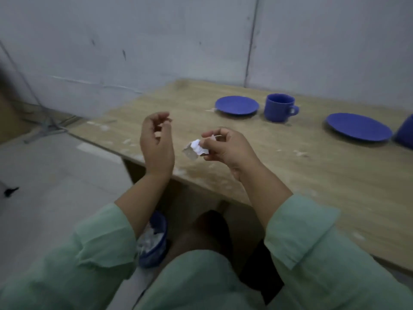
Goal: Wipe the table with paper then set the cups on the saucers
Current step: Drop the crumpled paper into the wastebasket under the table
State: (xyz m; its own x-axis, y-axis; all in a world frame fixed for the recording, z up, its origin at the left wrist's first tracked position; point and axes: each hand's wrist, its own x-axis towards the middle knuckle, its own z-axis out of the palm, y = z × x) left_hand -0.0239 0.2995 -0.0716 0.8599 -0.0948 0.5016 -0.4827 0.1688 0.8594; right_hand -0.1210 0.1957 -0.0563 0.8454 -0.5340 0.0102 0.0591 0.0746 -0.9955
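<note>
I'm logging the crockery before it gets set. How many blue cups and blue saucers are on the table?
Blue saucers: 2 (far one, near one)
Blue cups: 2 (whole cup, one cut off at the right edge)
Total: 4

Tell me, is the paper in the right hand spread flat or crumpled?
Crumpled. The paper is a small creased wad pinched by the right hand above the table; no flat sheet shows.
</note>
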